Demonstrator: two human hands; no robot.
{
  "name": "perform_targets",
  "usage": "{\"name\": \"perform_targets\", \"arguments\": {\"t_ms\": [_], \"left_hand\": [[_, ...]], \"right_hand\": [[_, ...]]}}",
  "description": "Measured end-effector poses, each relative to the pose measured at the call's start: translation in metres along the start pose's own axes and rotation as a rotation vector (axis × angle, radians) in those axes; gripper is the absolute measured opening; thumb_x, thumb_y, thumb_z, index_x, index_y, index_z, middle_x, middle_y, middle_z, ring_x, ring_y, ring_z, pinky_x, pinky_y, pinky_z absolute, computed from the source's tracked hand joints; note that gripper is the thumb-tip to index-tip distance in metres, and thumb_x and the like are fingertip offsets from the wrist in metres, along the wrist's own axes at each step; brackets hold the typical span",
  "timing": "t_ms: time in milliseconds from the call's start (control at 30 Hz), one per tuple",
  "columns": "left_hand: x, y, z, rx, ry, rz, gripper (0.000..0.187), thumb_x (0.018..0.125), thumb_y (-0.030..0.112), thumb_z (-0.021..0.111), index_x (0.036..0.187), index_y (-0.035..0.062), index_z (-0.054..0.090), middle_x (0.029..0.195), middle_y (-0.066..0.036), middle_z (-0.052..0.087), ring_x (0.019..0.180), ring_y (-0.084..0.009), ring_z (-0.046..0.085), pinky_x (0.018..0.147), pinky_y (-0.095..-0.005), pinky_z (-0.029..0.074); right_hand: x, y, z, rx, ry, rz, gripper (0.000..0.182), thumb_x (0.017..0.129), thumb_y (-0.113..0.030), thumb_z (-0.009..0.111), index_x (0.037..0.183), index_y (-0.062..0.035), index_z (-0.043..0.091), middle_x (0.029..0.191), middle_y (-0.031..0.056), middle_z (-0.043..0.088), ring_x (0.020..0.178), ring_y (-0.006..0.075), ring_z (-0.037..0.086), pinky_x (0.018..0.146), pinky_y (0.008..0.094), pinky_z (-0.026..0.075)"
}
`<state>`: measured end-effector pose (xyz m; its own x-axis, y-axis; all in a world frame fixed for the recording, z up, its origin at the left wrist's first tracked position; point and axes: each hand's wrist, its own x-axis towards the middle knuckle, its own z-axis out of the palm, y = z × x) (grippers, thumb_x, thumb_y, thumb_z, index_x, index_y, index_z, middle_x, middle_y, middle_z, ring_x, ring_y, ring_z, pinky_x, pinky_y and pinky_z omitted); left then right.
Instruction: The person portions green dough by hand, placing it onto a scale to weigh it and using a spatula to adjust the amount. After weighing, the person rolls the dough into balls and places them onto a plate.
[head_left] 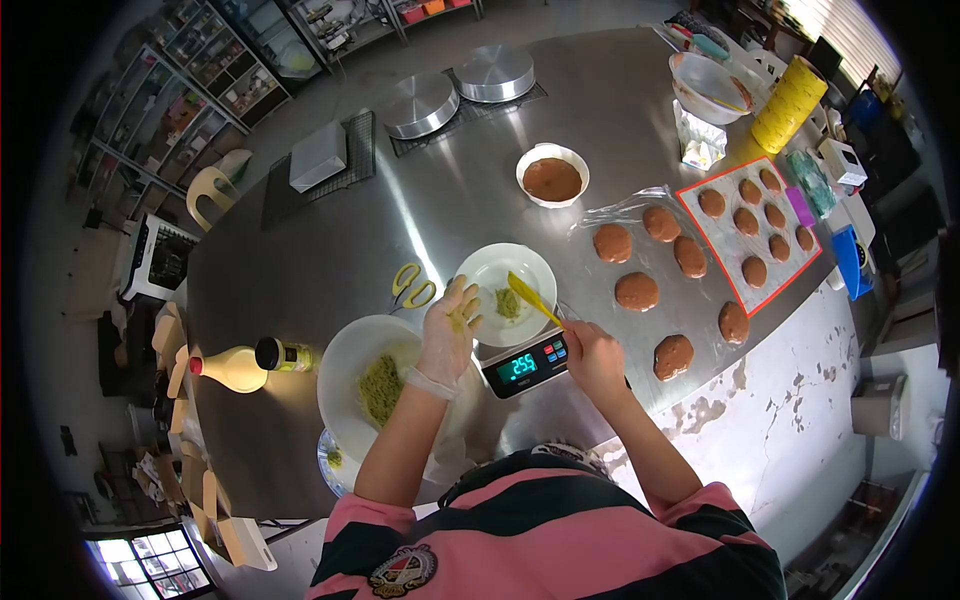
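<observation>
My left hand point(452, 325) wears a clear plastic glove and is open, palm up, with green bits stuck to it. It is beside a white bowl point(535, 262) that holds a small clump of green crumbly mixture point(508, 303). The bowl rests on a black digital scale point(535, 366), whose display looks like 255. My bare right hand point(594, 357) grips a yellow spatula point(534, 298), its blade over the clump. Below my left hand stands a large white bowl point(340, 365) with more of the green mixture point(381, 390).
Several flat brown rounds point(636, 291) lie on plastic film at right, others on a red-edged mat point(700, 215). A bowl of brown mixture point(552, 180) stands ahead. Yellow-handled scissors point(412, 287), a bottle point(235, 369) and a jar point(285, 354) are at left; round pans point(420, 105) farther back.
</observation>
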<state>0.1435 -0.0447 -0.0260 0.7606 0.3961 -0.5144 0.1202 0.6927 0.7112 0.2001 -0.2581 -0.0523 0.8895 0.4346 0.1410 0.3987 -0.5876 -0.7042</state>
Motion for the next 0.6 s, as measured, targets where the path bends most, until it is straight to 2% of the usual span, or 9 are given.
{"name": "perform_targets", "arguments": {"t_ms": [167, 333, 400, 433, 500, 533, 600], "left_hand": [[0.001, 0.0, -0.001, 0.004, -0.021, 0.044, 0.059, 0.09, 0.03, 0.043, 0.14, 0.0035, 0.029, 0.141, -0.016, 0.033, 0.131, -0.0285, 0.027, 0.108, -0.0403, 0.015], [-0.002, 0.007, 0.008, 0.127, -0.083, 0.106, 0.06, 0.089, 0.03, 0.046, 0.139, 0.0012, 0.029, 0.137, -0.016, 0.038, 0.127, -0.0275, 0.034, 0.107, -0.039, 0.019], [-0.001, 0.008, 0.01, 0.364, -0.08, 0.192, 0.053, 0.091, 0.024, 0.043, 0.138, 0.0022, 0.031, 0.133, -0.017, 0.042, 0.123, -0.0271, 0.04, 0.106, -0.0392, 0.023], [0.001, 0.008, 0.009, 0.364, -0.08, 0.192, 0.053, 0.091, 0.024, 0.043, 0.138, 0.0022, 0.031, 0.133, -0.017, 0.042, 0.123, -0.0271, 0.04, 0.106, -0.0392, 0.023], [0.007, 0.005, 0.004, 0.472, -0.081, 0.21, 0.054, 0.088, 0.015, 0.047, 0.138, 0.003, 0.031, 0.132, -0.015, 0.044, 0.12, -0.0255, 0.043, 0.103, -0.0357, 0.029], [0.013, 0.0, 0.0, 0.472, -0.081, 0.21, 0.054, 0.088, 0.015, 0.047, 0.138, 0.003, 0.031, 0.132, -0.015, 0.044, 0.12, -0.0255, 0.043, 0.103, -0.0357, 0.029], [0.02, -0.005, -0.005, 0.754, -0.096, 0.333, 0.063, 0.081, 0.009, 0.055, 0.139, 0.0042, 0.03, 0.131, -0.016, 0.045, 0.121, -0.0269, 0.043, 0.101, -0.0336, 0.033]], "right_hand": [[0.004, 0.003, -0.003, 0.014, 0.029, 0.005, 0.016, 0.08, -0.012, 0.06, 0.095, -0.0099, 0.067, 0.081, 0.0134, 0.064, 0.068, 0.031, 0.063, 0.06, 0.0394, 0.05], [0.006, -0.001, -0.011, 0.174, -0.057, 0.133, 0.019, 0.08, -0.012, 0.061, 0.096, -0.0075, 0.067, 0.072, 0.0144, 0.064, 0.063, 0.0297, 0.063, 0.059, 0.0368, 0.05], [0.005, 0.001, -0.01, 0.191, -0.061, 0.135, 0.019, 0.08, -0.012, 0.061, 0.097, -0.007, 0.067, 0.071, 0.0148, 0.064, 0.063, 0.0294, 0.063, 0.059, 0.0365, 0.05], [0.006, 0.002, -0.01, 0.209, -0.062, 0.135, 0.019, 0.08, -0.012, 0.06, 0.097, -0.0065, 0.067, 0.071, 0.0152, 0.065, 0.062, 0.0291, 0.064, 0.06, 0.0361, 0.05], [0.005, 0.003, -0.01, 0.233, -0.055, 0.137, 0.019, 0.08, -0.012, 0.06, 0.097, -0.0064, 0.067, 0.073, 0.0155, 0.065, 0.063, 0.0288, 0.064, 0.06, 0.0357, 0.05], [0.004, 0.003, -0.01, 0.257, -0.048, 0.139, 0.019, 0.08, -0.012, 0.06, 0.097, -0.0064, 0.067, 0.074, 0.0158, 0.065, 0.064, 0.0284, 0.064, 0.061, 0.0353, 0.05], [0.004, 0.004, -0.011, 0.268, -0.054, 0.15, 0.019, 0.08, -0.012, 0.06, 0.097, -0.0062, 0.067, 0.075, 0.0161, 0.065, 0.064, 0.0282, 0.064, 0.061, 0.0349, 0.051]]}}
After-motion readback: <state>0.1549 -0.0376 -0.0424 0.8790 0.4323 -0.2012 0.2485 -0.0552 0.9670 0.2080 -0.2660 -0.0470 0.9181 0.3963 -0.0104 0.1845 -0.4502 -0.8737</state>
